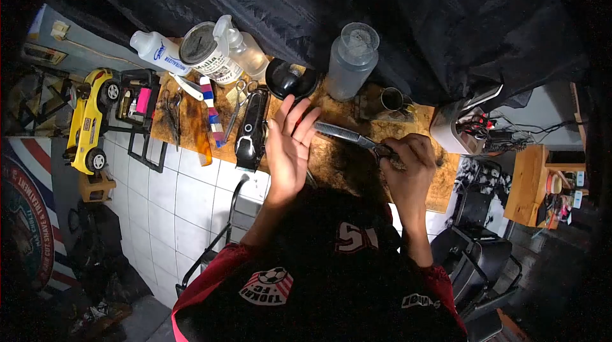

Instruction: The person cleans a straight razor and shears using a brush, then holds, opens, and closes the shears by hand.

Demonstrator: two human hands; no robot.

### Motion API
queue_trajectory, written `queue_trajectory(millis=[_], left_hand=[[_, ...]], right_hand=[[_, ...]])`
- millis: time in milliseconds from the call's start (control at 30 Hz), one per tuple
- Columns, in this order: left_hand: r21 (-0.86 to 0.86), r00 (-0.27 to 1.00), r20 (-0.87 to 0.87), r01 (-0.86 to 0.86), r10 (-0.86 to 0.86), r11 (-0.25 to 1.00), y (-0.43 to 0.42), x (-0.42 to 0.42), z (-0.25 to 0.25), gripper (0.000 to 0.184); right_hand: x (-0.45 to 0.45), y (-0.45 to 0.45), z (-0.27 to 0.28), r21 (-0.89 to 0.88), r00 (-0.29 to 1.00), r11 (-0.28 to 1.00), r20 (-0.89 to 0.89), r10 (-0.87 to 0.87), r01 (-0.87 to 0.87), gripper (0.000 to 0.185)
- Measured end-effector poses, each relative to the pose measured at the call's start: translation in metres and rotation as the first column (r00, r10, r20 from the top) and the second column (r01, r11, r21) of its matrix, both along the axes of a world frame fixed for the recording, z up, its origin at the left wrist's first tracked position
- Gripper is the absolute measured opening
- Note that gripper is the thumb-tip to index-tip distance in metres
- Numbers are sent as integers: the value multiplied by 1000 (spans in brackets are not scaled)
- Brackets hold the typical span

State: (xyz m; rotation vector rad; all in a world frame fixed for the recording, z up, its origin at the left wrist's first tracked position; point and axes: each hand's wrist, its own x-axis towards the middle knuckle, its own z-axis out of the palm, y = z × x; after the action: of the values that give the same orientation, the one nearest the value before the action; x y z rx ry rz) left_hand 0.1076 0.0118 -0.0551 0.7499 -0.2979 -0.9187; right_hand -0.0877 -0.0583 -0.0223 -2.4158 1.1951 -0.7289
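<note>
Thinning scissors (347,133) with a toothed blade are held by their handles in my right hand (409,158), pointing left over the wooden table. My left hand (290,147) is open, palm up with fingers apart, close to the blade tips; whether it touches them I cannot tell. Just left of that hand lies a black hair clipper (253,124). Another pair of scissors (237,105) and a striped strip (211,111) lie further left. Beyond my left fingers sits a round black object (292,78).
Along the back stand a white bottle (159,50), a labelled tub (207,55), a spray bottle (247,55) and a clear container (352,65). A white holder with cables (454,128) is at right. A yellow toy car (89,122) is far left. Chairs (478,259) flank me.
</note>
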Motion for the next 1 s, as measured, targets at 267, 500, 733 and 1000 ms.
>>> queue_trajectory(millis=[267, 500, 733, 1000], left_hand=[[-57, 998, -35, 53, -55, 997, 4, 12, -5, 48], [-220, 978, 101, 203, -185, 954, 5, -2, -10, 37], [-119, 960, 185, 236, -212, 965, 3, -14, -8, 34], [-57, 958, 212, 207, -191, 977, 3, -12, -13, 22]], right_hand=[[3, 1, 4, -47, 999, 998, 31, -30, 31, 42], [16, 3, 11, -98, 993, 990, 69, -98, 104, 51], [14, 4, 8, -102, 994, 992, 78, -71, 79, 51], [15, 5, 10, -95, 997, 994, 61, -55, 61, 50]])
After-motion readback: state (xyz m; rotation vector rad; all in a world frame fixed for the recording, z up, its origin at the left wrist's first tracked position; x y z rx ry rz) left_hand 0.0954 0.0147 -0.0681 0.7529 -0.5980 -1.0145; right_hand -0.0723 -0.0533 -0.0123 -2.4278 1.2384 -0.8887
